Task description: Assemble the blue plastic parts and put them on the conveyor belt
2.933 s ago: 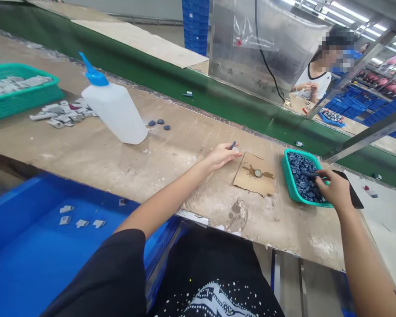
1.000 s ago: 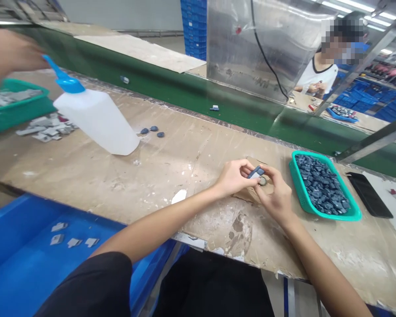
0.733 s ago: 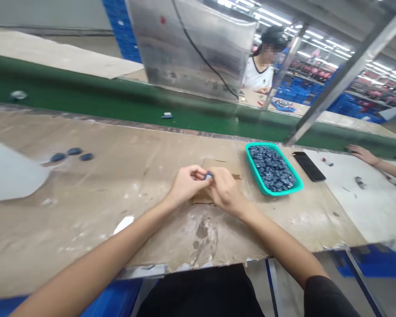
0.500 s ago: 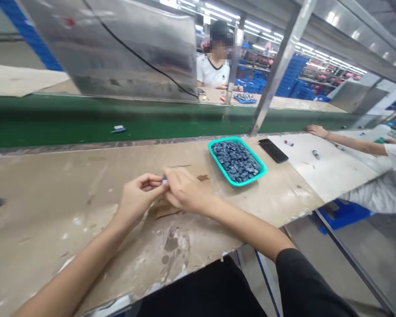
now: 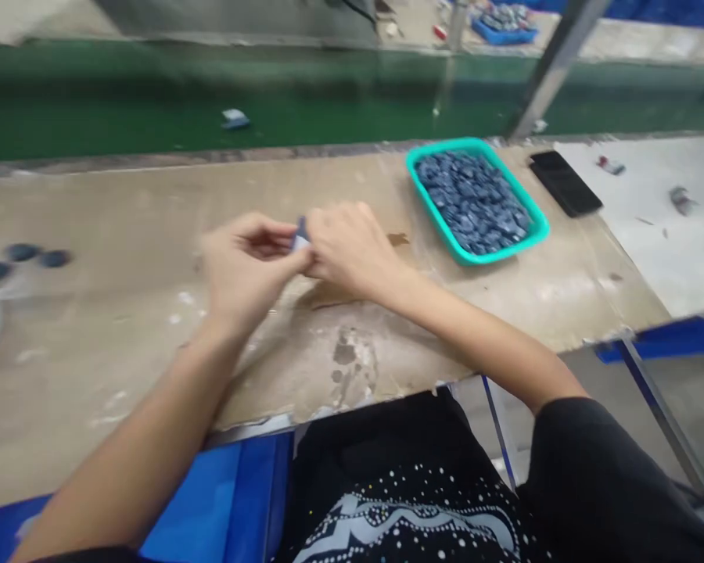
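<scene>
Head view: the left hand (image 5: 246, 266) and the right hand (image 5: 352, 250) are closed together, and their fingers pinch a small blue-and-white piece (image 5: 300, 234), a little blurred. Just under them lies a brown cardboard sheet (image 5: 328, 295) on the table (image 5: 123, 328), with open room before the table's front edge. To the right, near the back edge, stands a teal plastic tray (image 5: 437, 211) full of dark blue pieces (image 5: 472, 202), and just beside it a black phone (image 5: 563, 183).
</scene>
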A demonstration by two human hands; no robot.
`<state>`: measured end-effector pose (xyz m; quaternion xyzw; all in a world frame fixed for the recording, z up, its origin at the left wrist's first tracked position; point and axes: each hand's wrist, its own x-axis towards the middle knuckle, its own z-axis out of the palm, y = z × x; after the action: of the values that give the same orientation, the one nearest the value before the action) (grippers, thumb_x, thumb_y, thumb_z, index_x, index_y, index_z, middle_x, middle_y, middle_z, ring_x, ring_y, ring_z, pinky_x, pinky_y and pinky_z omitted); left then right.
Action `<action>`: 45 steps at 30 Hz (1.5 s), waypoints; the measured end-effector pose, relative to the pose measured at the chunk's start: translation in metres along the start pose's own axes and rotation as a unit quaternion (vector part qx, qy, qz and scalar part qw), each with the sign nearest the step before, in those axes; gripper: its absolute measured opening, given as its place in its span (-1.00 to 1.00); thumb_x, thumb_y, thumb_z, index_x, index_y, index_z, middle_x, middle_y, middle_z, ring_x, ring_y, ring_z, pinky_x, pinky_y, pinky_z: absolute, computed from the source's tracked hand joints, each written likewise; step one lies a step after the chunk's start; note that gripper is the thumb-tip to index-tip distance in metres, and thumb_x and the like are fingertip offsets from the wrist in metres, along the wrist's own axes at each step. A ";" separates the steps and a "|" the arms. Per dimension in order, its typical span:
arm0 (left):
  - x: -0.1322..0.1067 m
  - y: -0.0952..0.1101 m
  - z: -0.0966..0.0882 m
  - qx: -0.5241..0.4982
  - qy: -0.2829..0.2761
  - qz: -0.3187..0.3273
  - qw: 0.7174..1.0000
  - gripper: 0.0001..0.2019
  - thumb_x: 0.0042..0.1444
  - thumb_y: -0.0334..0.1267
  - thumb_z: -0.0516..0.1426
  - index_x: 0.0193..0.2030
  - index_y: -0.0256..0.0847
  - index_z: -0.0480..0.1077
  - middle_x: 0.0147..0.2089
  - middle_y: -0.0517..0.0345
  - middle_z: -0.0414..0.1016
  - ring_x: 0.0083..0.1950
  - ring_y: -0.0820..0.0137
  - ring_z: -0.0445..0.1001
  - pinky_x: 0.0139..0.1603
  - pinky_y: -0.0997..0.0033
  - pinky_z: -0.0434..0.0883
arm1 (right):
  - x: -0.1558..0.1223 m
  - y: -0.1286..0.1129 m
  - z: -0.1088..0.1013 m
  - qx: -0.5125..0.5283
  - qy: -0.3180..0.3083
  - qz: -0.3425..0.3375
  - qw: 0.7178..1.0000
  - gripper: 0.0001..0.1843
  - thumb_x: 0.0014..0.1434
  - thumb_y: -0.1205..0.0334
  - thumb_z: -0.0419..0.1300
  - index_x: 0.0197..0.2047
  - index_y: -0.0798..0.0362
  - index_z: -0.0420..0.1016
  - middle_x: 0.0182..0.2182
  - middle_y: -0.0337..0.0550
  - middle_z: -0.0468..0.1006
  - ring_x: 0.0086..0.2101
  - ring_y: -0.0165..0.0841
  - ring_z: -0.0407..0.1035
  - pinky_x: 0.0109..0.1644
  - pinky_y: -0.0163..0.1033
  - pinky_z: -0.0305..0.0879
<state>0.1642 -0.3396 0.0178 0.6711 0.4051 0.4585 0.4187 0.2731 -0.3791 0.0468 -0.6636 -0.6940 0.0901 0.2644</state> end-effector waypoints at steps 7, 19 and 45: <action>0.071 -0.008 0.000 0.167 -0.161 -0.003 0.973 -0.70 -0.10 -0.17 0.16 -0.20 -0.25 0.44 -0.23 0.08 0.52 -0.26 0.37 0.46 -0.20 0.41 0.40 | -0.019 0.114 -0.086 -0.160 0.071 -0.015 0.984 -0.59 0.11 0.31 0.07 0.05 0.21 0.27 -0.17 0.08 0.45 -0.15 -0.12 0.33 -0.10 -0.04 0.28; 0.251 -0.059 0.076 0.412 -0.065 0.054 0.907 -0.62 0.06 -0.26 0.07 0.06 -0.22 0.30 0.15 -0.13 0.18 0.20 0.04 0.04 0.15 0.04 0.04 | -0.018 0.151 -0.107 -0.192 -0.070 0.052 0.978 -0.74 0.08 0.20 0.08 -0.25 0.15 0.51 -0.31 0.01 0.55 -0.28 -0.17 0.43 -0.20 -0.16 0.34; 0.036 -0.014 -0.029 -0.433 -0.070 -0.298 0.848 -0.85 0.03 -0.56 0.09 -0.28 -0.37 0.44 -0.36 0.10 0.48 -0.33 0.56 0.46 -0.07 0.50 0.37 | -0.005 0.130 -0.118 0.035 0.057 0.158 0.985 -0.84 -0.06 0.18 0.16 -0.34 -0.04 0.48 -0.52 -0.15 0.52 -0.40 -0.14 0.43 -0.22 0.01 0.29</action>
<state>0.1429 -0.2960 0.0210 0.2984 0.3158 0.3924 0.8107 0.4436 -0.3971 0.0835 -0.7595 -0.5605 0.1167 0.3089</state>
